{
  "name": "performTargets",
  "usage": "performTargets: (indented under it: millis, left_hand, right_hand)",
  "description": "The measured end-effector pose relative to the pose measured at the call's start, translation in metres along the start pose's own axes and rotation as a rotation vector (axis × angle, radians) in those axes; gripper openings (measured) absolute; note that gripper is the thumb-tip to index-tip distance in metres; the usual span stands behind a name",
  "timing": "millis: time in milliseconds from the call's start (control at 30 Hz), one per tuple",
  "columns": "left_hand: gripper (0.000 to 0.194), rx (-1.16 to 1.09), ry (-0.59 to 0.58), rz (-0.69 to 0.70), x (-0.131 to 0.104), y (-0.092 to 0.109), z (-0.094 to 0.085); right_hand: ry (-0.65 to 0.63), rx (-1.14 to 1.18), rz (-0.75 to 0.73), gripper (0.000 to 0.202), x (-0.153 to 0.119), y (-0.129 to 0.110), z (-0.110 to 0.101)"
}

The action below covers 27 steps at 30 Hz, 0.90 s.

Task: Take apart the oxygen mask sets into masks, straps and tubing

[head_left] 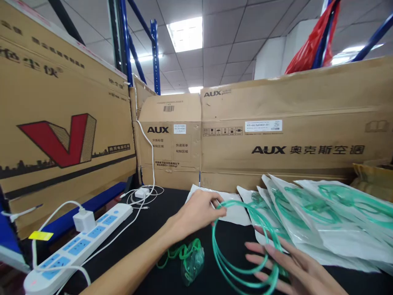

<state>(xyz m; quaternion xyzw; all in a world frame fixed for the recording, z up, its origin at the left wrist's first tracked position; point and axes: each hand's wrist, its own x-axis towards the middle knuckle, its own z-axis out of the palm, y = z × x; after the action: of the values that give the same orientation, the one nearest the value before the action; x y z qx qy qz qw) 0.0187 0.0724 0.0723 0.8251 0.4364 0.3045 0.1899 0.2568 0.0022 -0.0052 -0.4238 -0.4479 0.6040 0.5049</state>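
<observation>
My left hand (pixel 204 209) pinches a loose coil of clear green tubing (pixel 216 250) at its top left, between thumb and fingers. On the coil's right side, my right hand (pixel 288 262) holds the loops loosely, its fingers spread and the tubing passing between thumb and fingers. On the black table surface (pixel 172 219), below my left wrist, lies a clear green face mask (pixel 193 262) with a green strap bunched beside it. Part of the coil runs past the bottom edge of the view.
Several white-and-clear pouches (pixel 325 229) with green tubing overlap at the right. A white power strip (pixel 80 246) with a plug adapter (pixel 84 221) and cables lies at the left. Large cardboard boxes (pixel 294 123) wall the back, another carton (pixel 67 102) the left.
</observation>
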Motion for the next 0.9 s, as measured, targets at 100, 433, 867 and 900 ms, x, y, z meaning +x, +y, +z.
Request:
performTargets:
  millis: [100,433,867,900]
  left_hand:
    - [0.025,-0.012,0.102,-0.086,-0.001,-0.023,-0.025]
    - [0.022,0.163,0.062,-0.577,-0.025,-0.151,-0.085]
    - [0.03,0.415,-0.102,-0.462,-0.022,-0.163,-0.096]
    - [0.028,0.426,-0.147,-0.43,-0.022,-0.162,-0.084]
  right_hand:
    - [-0.114,0.098,0.021,0.049,0.024,-0.036,0.034]
    - [-0.41,-0.027,0.205,0.029,0.131,-0.014,0.138]
    - [-0.274,-0.986,-0.314,0.035,0.159,-0.011,0.082]
    - [-0.307,-1.064,-0.319,0.036,0.152,-0.006,0.073]
